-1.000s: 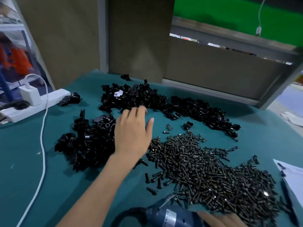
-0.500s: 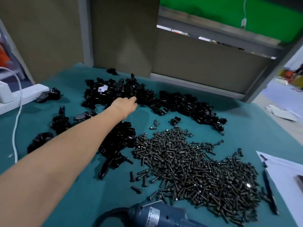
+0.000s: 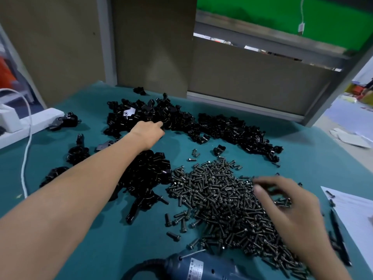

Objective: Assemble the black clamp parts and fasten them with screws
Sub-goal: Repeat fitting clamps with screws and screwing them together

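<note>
On the teal worktop [image 3: 96, 245], black clamp parts [image 3: 222, 130] lie in a long far heap and a nearer one, with screws [image 3: 218, 199] spread to their right. The left hand [image 3: 150, 129] reaches the far heap, its fingertips buried among the parts, so I cannot tell its grip. The right hand [image 3: 286, 201] is blurred, with fingers bent down onto the screws; I cannot tell whether it pinches any. A blue driver [image 3: 201, 267] lies nearest.

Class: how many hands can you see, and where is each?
2. The left hand reaches into the far heap of black clamp parts; the right hand is over the screw pile.
</note>
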A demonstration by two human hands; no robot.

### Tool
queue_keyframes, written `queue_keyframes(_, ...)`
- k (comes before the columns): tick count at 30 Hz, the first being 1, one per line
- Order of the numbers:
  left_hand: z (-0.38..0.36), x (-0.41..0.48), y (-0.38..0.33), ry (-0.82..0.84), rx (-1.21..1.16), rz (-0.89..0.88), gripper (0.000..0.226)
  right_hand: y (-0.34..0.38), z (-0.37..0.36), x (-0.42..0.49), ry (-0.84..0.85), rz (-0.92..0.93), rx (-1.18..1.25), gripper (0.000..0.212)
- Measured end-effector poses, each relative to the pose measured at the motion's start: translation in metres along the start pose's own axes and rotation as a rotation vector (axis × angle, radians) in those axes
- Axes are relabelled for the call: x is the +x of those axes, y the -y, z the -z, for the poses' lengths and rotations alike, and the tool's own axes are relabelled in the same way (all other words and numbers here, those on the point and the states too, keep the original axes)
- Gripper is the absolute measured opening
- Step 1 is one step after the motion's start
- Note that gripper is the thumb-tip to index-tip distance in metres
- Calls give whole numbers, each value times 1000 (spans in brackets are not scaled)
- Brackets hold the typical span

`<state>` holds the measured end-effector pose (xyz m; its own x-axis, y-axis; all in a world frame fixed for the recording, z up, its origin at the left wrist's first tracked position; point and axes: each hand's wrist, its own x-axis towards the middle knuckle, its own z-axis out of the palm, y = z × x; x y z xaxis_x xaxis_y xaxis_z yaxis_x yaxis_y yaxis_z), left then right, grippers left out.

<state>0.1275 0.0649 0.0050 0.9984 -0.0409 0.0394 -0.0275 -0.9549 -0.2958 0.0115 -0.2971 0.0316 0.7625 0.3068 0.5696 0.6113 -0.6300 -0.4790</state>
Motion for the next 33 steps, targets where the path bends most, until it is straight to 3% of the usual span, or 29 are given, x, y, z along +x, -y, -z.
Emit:
queue_keyframes(5, 4, -2, 1, -32, 7, 14, 41, -18, -54, 80, 152, -152, -31, 13)
queue_keyframes(8, 1, -3, 7, -204, -258, 69, 39, -37, -83, 107, 149, -152, -72, 19)
queue_keyframes(13, 18, -27, 1, -521, -1061, 213, 27, -68, -121, 132, 388, -208, -322, 51)
queue_keyframes(15, 31, -42, -9, -580, -1548, 282, 25, -72, -128, 137, 468, -245, -391, 58)
queue_keyframes(18, 46, -69, -35, -443, -2365, 376, 29, -79, -132, 141, 469, -280, -417, 55)
queue_keyframes(23, 48, -110, -90, -110, -2981, 371, 37, -87, -130, 145, 472, -342, -402, 33)
queue_keyframes(27, 43, -129, -124, 30, -3176, 336, 50, -80, -133, 143, 432, -299, -473, 29)
queue_keyframes(33, 34, -133, -127, 110, -2963, 148, 48, -70, -143, 145, 432, -224, -591, 20)
